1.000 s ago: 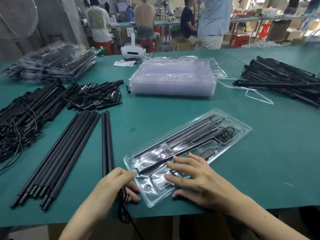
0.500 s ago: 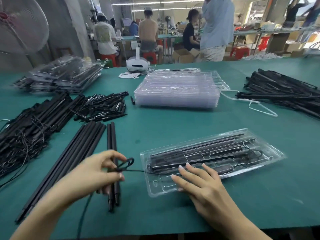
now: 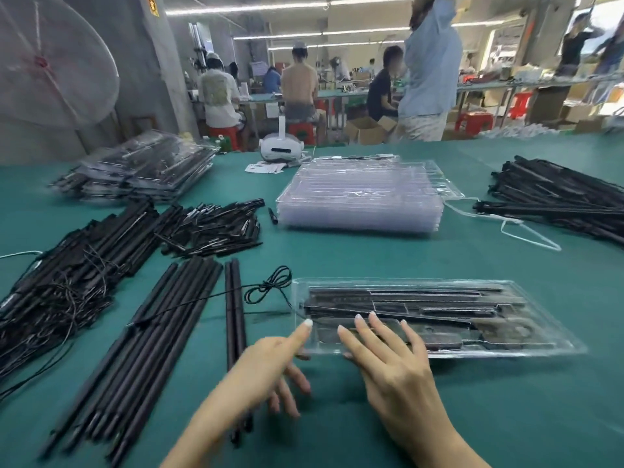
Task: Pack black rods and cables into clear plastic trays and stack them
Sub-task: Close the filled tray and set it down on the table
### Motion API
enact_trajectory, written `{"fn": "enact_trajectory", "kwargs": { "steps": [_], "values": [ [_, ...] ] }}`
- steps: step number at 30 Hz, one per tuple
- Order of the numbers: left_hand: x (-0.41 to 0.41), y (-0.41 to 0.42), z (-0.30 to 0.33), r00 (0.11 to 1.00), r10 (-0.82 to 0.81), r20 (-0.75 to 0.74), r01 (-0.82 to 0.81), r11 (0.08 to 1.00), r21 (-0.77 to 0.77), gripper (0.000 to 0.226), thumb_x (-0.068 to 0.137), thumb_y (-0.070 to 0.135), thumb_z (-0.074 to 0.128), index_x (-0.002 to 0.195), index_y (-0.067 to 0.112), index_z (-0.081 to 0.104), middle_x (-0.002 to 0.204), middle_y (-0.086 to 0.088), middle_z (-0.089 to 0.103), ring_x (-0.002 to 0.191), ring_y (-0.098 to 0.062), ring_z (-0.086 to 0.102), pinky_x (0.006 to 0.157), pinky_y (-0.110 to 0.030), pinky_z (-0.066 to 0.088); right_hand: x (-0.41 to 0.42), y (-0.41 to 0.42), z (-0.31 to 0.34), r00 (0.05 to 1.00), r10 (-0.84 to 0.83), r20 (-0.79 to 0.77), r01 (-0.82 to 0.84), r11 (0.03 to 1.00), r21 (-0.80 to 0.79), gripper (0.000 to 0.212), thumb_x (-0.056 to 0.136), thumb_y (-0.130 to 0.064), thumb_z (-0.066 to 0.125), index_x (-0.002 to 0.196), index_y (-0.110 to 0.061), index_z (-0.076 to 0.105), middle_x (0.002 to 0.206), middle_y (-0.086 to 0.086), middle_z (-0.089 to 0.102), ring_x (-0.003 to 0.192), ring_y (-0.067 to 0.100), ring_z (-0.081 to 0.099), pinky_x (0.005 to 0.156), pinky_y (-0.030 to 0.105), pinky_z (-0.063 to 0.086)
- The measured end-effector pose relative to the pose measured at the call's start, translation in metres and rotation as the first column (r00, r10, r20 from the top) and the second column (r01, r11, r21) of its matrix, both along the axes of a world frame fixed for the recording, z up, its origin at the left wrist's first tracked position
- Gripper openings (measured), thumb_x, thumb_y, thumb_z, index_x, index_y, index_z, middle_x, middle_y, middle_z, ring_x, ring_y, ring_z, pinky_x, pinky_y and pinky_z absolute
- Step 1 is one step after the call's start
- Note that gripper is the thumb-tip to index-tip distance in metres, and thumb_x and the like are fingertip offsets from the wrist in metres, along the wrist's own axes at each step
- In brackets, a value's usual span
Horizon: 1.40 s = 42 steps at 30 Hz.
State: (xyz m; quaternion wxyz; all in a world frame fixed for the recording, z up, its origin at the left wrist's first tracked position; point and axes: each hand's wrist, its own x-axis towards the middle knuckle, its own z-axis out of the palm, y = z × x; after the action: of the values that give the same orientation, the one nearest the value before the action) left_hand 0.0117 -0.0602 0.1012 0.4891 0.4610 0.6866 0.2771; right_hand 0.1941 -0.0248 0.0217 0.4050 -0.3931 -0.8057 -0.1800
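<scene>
Clear plastic tray (image 3: 439, 319), packed with black rods, lying near centre on the green table (image 3: 371, 258). Right hand (image 3: 395, 363) flat on its near-left part, fingers (image 3: 363, 327) straight and spread. Left hand (image 3: 270, 359) at the tray's left corner, forefinger extended, other fingers loose, grasping nothing. Coiled black cable (image 3: 270, 288) just left of the tray, draped over loose rods (image 3: 152, 332). Stack of empty trays (image 3: 361, 197) farther back.

You have one wide-angle view from your head, looking forward and down across the green felt-topped table (image 3: 371, 255). Your forearms enter at the near edge, close up. The workshop's far benches show along the top.
</scene>
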Motion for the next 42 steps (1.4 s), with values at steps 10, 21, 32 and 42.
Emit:
{"fn": "enact_trajectory", "kwargs": {
  "steps": [10,21,32,42],
  "values": [
    [0.006,0.017,-0.018,0.907,0.214,0.363,-0.246,0.968,0.046,0.015,0.094,0.006,0.053,0.094,-0.004,0.064,0.072,-0.012,0.06,0.057,-0.019,0.064,0.053,-0.022,0.054,-0.002,-0.006,0.0,0.999,0.034,-0.006,-0.034,0.999,-0.032,0.034,0.086,-0.025,0.049,0.108,-0.022,0.074,0.113,0.001,0.07,0.107,0.022,0.066,0.093,0.05,0.045],
    [0.001,0.028,-0.032,0.914,0.28,0.293,-0.288,0.957,-0.015,0.015,0.085,-0.013,0.056,0.074,-0.005,0.062,0.061,-0.011,0.06,0.051,-0.015,0.06,0.049,-0.025,0.055,0.0,-0.012,0.007,0.998,0.021,0.054,-0.014,0.991,-0.137,0.026,0.085,-0.036,0.056,0.101,-0.027,0.076,0.104,-0.004,0.073,0.1,0.017,0.068,0.085,0.051,0.053],
    [0.008,0.04,-0.036,0.933,0.308,0.187,-0.318,0.947,0.031,0.024,0.082,-0.015,0.048,0.071,0.004,0.058,0.064,-0.009,0.058,0.055,-0.019,0.058,0.062,-0.035,0.058,0.001,-0.011,0.006,0.999,0.022,0.044,-0.016,0.991,-0.134,0.03,0.069,-0.023,0.084,0.098,-0.021,0.076,0.104,0.002,0.073,0.099,0.025,0.069,0.082,0.054,0.052],
    [-0.011,0.03,-0.023,0.918,0.203,0.341,-0.185,0.979,-0.085,0.016,0.084,-0.01,0.048,0.087,-0.005,0.063,0.076,-0.015,0.063,0.055,-0.017,0.065,0.051,-0.023,0.055,-0.001,-0.012,0.008,0.996,0.089,-0.011,-0.089,0.985,-0.147,0.024,0.078,-0.032,0.064,0.098,-0.026,0.076,0.102,-0.003,0.073,0.097,0.018,0.069,0.084,0.046,0.051]
  ]
}}
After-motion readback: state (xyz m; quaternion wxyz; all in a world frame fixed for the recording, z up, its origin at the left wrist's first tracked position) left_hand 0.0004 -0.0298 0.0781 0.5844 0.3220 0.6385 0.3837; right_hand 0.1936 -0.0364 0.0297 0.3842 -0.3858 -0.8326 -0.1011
